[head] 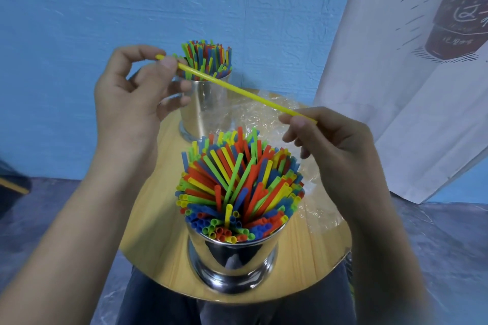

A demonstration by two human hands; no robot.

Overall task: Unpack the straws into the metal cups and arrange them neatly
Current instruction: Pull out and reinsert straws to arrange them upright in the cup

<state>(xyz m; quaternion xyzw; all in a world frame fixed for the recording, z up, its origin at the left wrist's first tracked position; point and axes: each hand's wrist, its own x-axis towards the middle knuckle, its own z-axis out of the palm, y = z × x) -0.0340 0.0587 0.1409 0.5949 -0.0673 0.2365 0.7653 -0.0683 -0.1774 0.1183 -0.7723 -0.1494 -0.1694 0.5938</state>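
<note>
A single yellow straw (237,90) stretches level above the table, pinched at one end by my left hand (132,97) and at the other by my right hand (332,145). Below it, the near metal cup (232,256) is packed with several red, green, blue and yellow straws (237,187) fanning outward. The far metal cup (206,108) stands behind, partly hidden by my left fingers, and holds its own upright bunch of coloured straws (208,58).
Both cups stand on a small round wooden table (317,253) over my lap. Crumpled clear plastic wrapping (266,116) lies on its right half. A blue wall is behind, and a white printed cloth (409,74) hangs at the right.
</note>
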